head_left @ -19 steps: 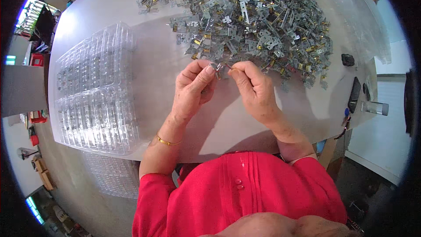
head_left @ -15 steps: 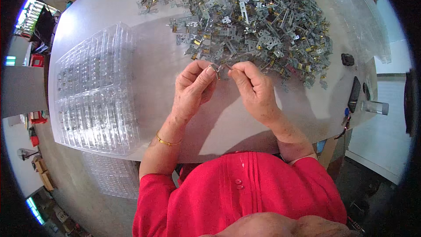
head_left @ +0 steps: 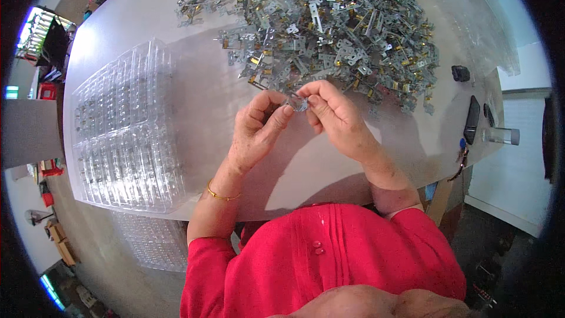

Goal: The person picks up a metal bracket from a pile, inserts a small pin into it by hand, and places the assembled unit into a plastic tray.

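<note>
Between my two hands is a small silvery metal part (head_left: pixel 299 103), partly covered by the fingertips. My left hand (head_left: pixel 257 123) pinches its left side with thumb and forefinger. On its right side, my right hand (head_left: pixel 338 119) grips it between thumb and bent fingers. Both hands are above the table's near middle, just in front of a large heap of small metal parts (head_left: pixel 329 35), grey and brass-coloured. The exact shape of the held part is too small to make out.
Clear plastic compartment trays (head_left: pixel 126 132), filled with small parts, lie on the table (head_left: pixel 206 94) at the left. More clear trays (head_left: pixel 482 17) lie at the far right. Near the right edge are a black object (head_left: pixel 461 73), a dark phone-like slab (head_left: pixel 472 119) and a transparent cylinder (head_left: pixel 500 136).
Both hands have come together and slightly nearer to me, closing on the same metal part. The right fingers now overlap it. The whole view has shifted slightly.
</note>
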### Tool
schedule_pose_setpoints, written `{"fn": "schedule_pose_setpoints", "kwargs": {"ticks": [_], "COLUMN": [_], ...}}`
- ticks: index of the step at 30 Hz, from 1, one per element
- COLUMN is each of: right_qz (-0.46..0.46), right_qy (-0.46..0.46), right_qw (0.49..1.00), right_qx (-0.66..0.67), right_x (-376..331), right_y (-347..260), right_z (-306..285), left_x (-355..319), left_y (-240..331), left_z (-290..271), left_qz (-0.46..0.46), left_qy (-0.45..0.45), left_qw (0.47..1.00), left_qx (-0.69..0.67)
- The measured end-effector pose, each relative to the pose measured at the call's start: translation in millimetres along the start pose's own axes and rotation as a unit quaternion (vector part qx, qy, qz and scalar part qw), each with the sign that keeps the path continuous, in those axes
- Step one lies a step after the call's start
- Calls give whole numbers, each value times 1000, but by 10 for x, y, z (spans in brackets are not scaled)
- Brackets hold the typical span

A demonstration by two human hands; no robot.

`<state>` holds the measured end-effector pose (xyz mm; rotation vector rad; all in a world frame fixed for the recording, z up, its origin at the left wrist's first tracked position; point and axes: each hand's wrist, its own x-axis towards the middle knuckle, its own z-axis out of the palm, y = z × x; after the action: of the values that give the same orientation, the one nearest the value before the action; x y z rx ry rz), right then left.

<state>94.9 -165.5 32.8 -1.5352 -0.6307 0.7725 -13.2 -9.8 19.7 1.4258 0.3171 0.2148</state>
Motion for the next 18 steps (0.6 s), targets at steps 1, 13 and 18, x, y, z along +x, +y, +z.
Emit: {"fn": "schedule_pose_setpoints", "kwargs": {"ticks": [1, 13, 18], "right_qz": [10, 83, -118], "right_qy": [-23, -30, 105], "right_qw": [999, 995, 976], "right_qx": [41, 38, -148], "right_x": [16, 5, -10], "right_y": [19, -1, -8], "right_z": [-4, -111, -49], "left_x": [4, -2, -28], "left_y": [-11, 2, 86], "left_z": [1, -12, 46], "left_qz": [0, 65, 92], "left_qy": [-2, -48, -134], "left_qw": [1000, 976, 955], "left_qx": [-1, 202, 247]}}
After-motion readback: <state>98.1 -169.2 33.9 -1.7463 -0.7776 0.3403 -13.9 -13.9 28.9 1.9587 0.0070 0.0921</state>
